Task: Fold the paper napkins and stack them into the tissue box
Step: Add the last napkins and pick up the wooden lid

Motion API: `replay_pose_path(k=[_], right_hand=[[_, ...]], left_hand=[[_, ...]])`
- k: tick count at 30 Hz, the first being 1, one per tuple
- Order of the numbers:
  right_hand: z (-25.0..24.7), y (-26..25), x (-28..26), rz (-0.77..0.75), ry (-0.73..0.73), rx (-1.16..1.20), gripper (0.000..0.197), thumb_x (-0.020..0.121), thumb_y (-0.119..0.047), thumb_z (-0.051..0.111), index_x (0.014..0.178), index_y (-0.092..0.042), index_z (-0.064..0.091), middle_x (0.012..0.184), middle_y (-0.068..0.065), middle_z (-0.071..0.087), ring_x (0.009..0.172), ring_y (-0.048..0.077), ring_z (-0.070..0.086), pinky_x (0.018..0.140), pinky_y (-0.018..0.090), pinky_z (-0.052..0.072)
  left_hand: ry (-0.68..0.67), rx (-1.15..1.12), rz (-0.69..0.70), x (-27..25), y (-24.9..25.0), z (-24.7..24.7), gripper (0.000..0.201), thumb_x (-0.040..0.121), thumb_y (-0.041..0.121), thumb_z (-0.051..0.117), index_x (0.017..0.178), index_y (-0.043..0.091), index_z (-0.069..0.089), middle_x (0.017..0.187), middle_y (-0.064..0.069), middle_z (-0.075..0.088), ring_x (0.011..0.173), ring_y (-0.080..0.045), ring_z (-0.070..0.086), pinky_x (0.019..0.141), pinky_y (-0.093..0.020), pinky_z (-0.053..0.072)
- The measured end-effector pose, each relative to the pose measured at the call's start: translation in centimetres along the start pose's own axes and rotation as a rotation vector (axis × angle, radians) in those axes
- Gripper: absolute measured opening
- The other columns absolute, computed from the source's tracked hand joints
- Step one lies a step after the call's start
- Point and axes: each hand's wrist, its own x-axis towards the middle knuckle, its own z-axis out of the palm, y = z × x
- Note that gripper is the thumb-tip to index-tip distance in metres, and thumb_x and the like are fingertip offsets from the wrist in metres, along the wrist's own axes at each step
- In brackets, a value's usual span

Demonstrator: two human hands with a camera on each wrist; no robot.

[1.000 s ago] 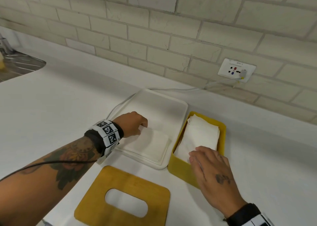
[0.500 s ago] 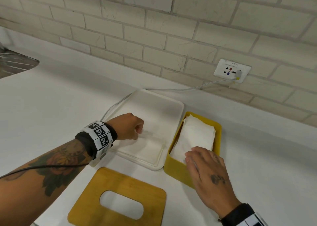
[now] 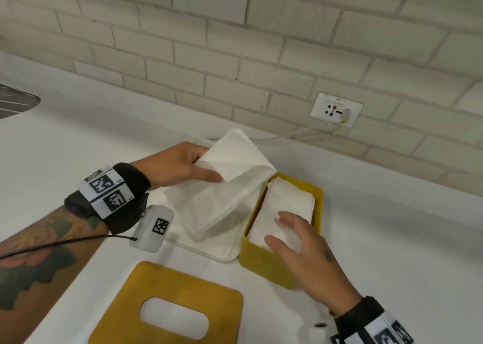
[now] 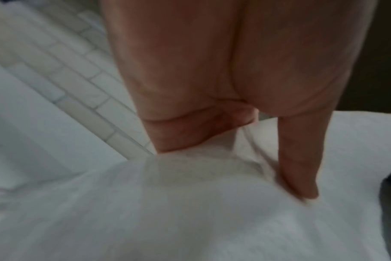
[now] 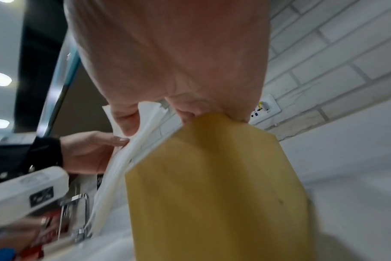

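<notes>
Over the white tray, head view: left hand (image 3: 180,164) pinches a paper napkin (image 3: 222,184) by its far-left corner, thumb on top, fingers beneath; the sheet hangs half-open, sloping down toward the near right.
Tray, head view: tray (image 3: 224,256) lies left of the tissue box (image 3: 271,268), the two touching or nearly so.
Box, head view: yellow, open, its long axis running near to far; a stack of folded napkins (image 3: 287,202) fills it.
Right hand, head view: right hand (image 3: 311,249) rests with fingers spread and relaxed on the near end of the stack, gripping nothing.
Key relation: the held napkin lies left of and above the box, its lower edge just beside the box's left wall; the left hand has it, and the right hand is already at the box.
Lid, head view: slotted yellow lid (image 3: 172,307) lies flat, near-left of the box.
Writing, head view: wall socket (image 3: 335,109) carries small print, too blurred to read; wrist bands show only coded squares.
Left wrist view: blurred; thumb and one finger press white paper.
Right wrist view: fingertips (image 5: 125,121) touch napkin edges above the box wall.
</notes>
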Motion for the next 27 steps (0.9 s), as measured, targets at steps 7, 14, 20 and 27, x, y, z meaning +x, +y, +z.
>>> replay_pose_path(k=[7,14,20,27], right_hand=[[-1.6,-4.6,0.7,0.021,0.03,0.6,0.041,0.093,-0.044,0.067,0.131,-0.035,0.056,0.113,-0.011,0.074,0.108,0.007,0.069,0.094,0.033,0.054],[0.1,-4.3,2.4,0.221,0.182,0.677,0.021,0.102,-0.027,0.053,0.122,-0.03,0.052,0.115,-0.005,0.071,0.105,0.017,0.069,0.095,0.045,0.056],[-1.9,-3.0,2.8,0.201,0.335,0.769,0.025,0.1,0.0,0.048,0.117,-0.017,0.055,0.109,0.003,0.072,0.098,0.02,0.07,0.085,0.037,0.058],[-3.5,-0.1,4.0,0.24,0.403,0.411,0.04,0.097,-0.008,0.061,0.126,-0.029,0.041,0.1,0.003,0.069,0.089,0.014,0.068,0.064,0.02,0.048]], left_hand=[[-0.061,-0.434,0.06,0.2,3.4,5.3,0.024,0.096,0.013,0.064,0.12,0.015,0.067,0.113,0.0,0.078,0.102,-0.018,0.075,0.079,-0.026,0.061],[-0.072,-0.551,-0.055,1.1,3.8,10.9,0.017,0.105,0.022,0.053,0.119,0.029,0.06,0.1,0.012,0.078,0.088,-0.005,0.075,0.067,-0.017,0.057],[-0.11,-0.444,-0.156,1.1,2.1,10.7,0.045,0.098,0.02,0.065,0.137,0.03,0.044,0.121,-0.002,0.071,0.105,-0.019,0.071,0.088,-0.037,0.061],[0.01,-0.128,-0.07,0.7,0.0,11.5,0.069,0.087,0.015,0.08,0.141,0.035,0.042,0.09,-0.002,0.07,0.078,-0.014,0.07,0.067,-0.021,0.055]])
